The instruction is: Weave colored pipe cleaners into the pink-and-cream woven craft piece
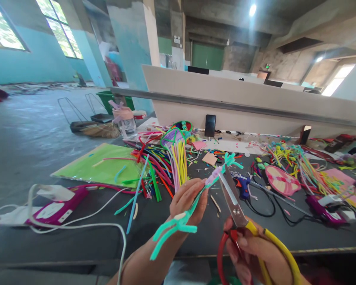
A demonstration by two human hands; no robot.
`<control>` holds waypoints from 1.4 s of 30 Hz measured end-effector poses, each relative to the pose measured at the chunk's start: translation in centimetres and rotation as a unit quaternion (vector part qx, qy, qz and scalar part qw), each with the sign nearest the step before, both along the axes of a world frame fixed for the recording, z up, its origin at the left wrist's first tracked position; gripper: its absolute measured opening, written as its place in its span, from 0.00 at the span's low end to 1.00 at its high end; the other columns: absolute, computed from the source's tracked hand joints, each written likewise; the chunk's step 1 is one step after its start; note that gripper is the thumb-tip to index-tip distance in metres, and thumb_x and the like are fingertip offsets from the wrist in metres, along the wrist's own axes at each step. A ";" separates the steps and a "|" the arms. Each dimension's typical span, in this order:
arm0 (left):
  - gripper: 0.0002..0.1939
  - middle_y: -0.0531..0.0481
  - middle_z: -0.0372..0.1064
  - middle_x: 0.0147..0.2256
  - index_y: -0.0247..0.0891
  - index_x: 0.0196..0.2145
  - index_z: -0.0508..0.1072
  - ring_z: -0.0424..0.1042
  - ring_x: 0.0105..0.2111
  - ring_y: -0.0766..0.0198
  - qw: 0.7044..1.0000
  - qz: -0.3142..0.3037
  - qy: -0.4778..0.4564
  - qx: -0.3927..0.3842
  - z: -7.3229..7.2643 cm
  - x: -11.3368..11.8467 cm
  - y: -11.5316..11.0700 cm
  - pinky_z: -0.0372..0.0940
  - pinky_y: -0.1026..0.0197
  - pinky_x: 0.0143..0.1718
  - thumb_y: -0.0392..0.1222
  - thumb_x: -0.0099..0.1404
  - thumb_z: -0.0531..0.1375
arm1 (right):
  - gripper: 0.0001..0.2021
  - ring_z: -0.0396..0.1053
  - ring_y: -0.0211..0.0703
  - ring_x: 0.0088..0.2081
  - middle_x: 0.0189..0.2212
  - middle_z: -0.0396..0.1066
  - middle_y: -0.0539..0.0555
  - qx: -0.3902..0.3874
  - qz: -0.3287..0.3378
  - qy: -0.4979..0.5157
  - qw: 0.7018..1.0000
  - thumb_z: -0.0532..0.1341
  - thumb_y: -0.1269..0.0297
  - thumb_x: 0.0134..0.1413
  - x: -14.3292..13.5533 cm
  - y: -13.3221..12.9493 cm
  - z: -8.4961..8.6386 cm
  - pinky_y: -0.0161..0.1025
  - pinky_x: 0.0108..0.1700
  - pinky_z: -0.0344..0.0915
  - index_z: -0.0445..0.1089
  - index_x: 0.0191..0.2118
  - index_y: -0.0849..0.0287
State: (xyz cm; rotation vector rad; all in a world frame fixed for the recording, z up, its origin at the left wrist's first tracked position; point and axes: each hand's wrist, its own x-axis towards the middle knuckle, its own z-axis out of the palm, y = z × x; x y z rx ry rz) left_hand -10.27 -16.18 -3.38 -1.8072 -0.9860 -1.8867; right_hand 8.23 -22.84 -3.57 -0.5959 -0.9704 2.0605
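Note:
My left hand [189,198] is closed around a craft piece of teal and lilac pipe cleaners [215,176]. Teal prongs stick out at its upper end, and more teal strands fan out below my wrist side. In my right hand [252,249] is a pair of scissors [237,211] with one red and one yellow handle. The blades are parted and point up toward the lilac part of the piece; whether they touch it I cannot tell. Beyond my left hand lies a bundle of yellow and pink pipe cleaners [179,162].
A green sheet pack [103,164] lies left, near a purple power strip [59,206] with a looping white cable. A blue glue gun [243,187] lies right. A phone [210,125] leans on the divider. A water bottle [127,124] stands at the table's left edge.

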 end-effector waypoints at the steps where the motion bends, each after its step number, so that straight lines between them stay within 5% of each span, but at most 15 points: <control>1: 0.16 0.49 0.75 0.35 0.37 0.43 0.72 0.75 0.36 0.63 1.000 0.008 0.004 0.007 0.0 0.0 0.1 0.71 0.63 0.39 0.28 0.56 0.61 | 0.13 0.59 0.29 0.14 0.24 0.68 0.51 0.000 -0.003 0.002 1.000 0.59 0.62 0.53 -0.1 -0.1 -0.2 0.28 0.16 0.61 0.63 0.44 0.60; 8: 0.17 0.47 0.75 0.36 0.37 0.45 0.71 0.76 0.36 0.60 0.999 0.028 0.019 0.027 -0.6 0.1 0.6 0.72 0.60 0.39 0.29 0.57 0.61 | 0.13 0.60 0.31 0.14 0.25 0.68 0.51 0.002 -0.005 0.008 1.000 0.58 0.64 0.54 0.1 0.2 -0.9 0.30 0.16 0.63 0.62 0.45 0.60; 17: 0.20 0.46 0.75 0.36 0.35 0.46 0.70 0.75 0.37 0.61 0.995 -0.025 0.083 0.046 -1.3 -0.5 0.8 0.72 0.60 0.39 0.27 0.55 0.62 | 0.13 0.61 0.31 0.15 0.25 0.68 0.50 -0.006 -0.016 0.020 1.000 0.57 0.64 0.55 -0.4 0.2 -0.7 0.31 0.16 0.64 0.61 0.46 0.60; 26: 0.21 0.46 0.75 0.36 0.35 0.47 0.70 0.76 0.36 0.61 0.991 -0.040 0.120 0.046 -1.0 -0.3 0.6 0.73 0.62 0.38 0.28 0.55 0.63 | 0.13 0.61 0.32 0.17 0.21 0.65 0.47 0.027 -0.112 -0.054 0.992 0.58 0.55 0.56 -2.1 0.0 0.6 0.31 0.21 0.61 0.61 0.40 0.60; 35: 0.19 0.47 0.76 0.36 0.36 0.46 0.71 0.76 0.36 0.61 0.994 -0.014 0.102 0.036 -1.3 -0.2 0.9 0.72 0.61 0.39 0.28 0.55 0.63 | 0.18 0.47 0.27 0.11 0.11 0.53 0.41 0.123 -0.138 -0.167 0.968 0.56 0.48 0.57 -1.5 1.4 -0.2 0.28 0.15 0.45 0.56 0.27 0.58; 42: 0.14 0.48 0.75 0.37 0.37 0.42 0.73 0.74 0.39 0.61 0.998 -0.021 -0.053 -0.007 -1.1 -1.0 1.9 0.69 0.58 0.42 0.28 0.57 0.62 | 0.17 0.50 0.27 0.13 0.15 0.56 0.42 0.138 -0.041 -0.179 0.973 0.57 0.48 0.56 0.2 1.4 -1.3 0.26 0.15 0.49 0.60 0.36 0.59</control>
